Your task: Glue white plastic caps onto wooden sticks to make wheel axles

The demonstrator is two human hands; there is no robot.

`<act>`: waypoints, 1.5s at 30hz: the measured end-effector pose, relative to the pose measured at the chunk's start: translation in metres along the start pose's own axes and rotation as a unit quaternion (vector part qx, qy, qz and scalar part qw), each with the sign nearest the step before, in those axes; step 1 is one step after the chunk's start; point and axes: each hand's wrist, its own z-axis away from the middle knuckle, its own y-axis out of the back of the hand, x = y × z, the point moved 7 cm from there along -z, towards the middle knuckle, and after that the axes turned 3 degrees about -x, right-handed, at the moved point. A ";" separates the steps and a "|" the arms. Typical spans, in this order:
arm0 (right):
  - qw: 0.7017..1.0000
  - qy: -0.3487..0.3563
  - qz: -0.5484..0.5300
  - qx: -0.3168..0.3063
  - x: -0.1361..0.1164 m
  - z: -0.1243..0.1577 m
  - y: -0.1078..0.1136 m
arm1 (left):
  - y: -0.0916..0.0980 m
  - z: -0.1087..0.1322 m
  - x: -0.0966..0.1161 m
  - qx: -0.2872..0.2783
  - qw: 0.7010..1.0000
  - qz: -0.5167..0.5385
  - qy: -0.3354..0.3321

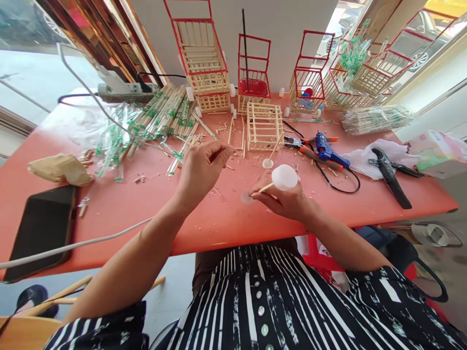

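Note:
My right hand [294, 203], low over the table's front part, is closed on a short wooden stick [266, 187]. A white round disc [284, 177] sits at the stick's far end, above my knuckles. Left of it, my left hand [200, 172] is raised with thumb and fingertips pinched together; whatever may be between them is too small to make out. A pale disc [247, 196] lies beside my right fingertips. Just beyond that hand, a small white disc with a stick standing in it [268, 164] rests before a small wooden-stick frame [264, 127].
Red-trimmed stick carts [206, 63] line the back. Wrapped chopsticks [164, 114] lie at back left, a phone [42, 228] at front left. To the right are pliers [308, 151], a blue glue gun [328, 151] with a looped cord, and a black-handled tool [391, 177].

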 end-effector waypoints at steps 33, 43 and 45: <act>0.996 -0.069 0.049 0.003 0.018 -0.002 0.007 | -0.070 0.032 -0.024 -0.343 0.852 0.338 0.205; 0.996 -0.073 0.047 -0.007 0.023 0.001 0.002 | -0.074 0.033 -0.027 -0.328 0.838 0.367 0.235; 0.995 -0.080 0.056 -0.018 0.025 0.002 0.001 | -0.075 0.033 -0.026 -0.332 0.836 0.368 0.236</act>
